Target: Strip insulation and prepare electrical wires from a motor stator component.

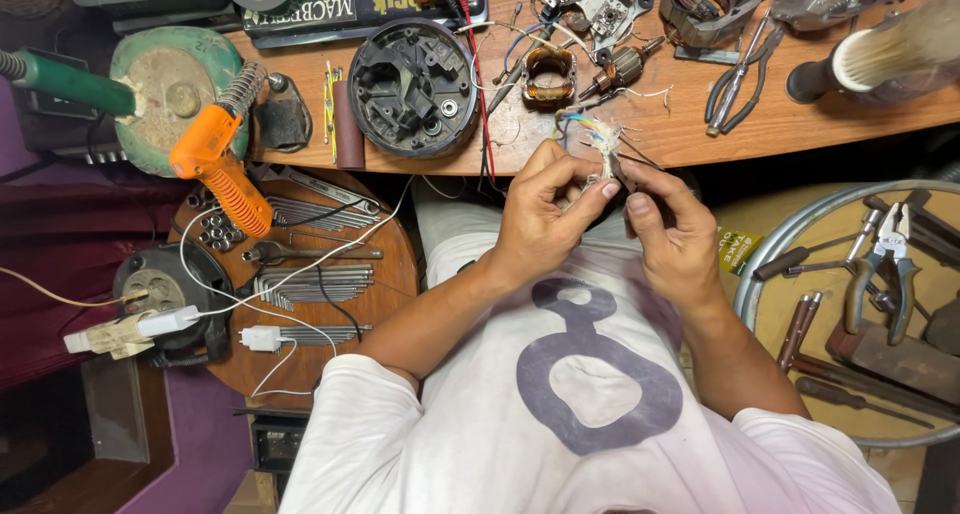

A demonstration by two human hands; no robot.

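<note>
- While the motor parts lie stripped on the wooden tabletop (700, 124), the work in hand looks to me mid-course: both hands are busy on a bundle of coloured wires (597, 134) held above the lap, just off the tabletop's near edge.
- Already apart, judging by how they lie: a round black plastic housing (412, 87), a copper-wound stator (548, 77) and an armature (622, 69), all on the tabletop.
- Nothing is refitted yet, so I judge the wiring and reassembly remain.
- The left hand (545, 214) is closed, thumb and fingers pinching the bundle's lower end; the right hand (672, 229) pinches close beside it, fingertips nearly touching the left.
- The wires fan upward in blue, yellow, white and green strands with loose ends; what they join below is hidden by the fingers.
- Pliers (738, 74) lie unused to the right.
</note>
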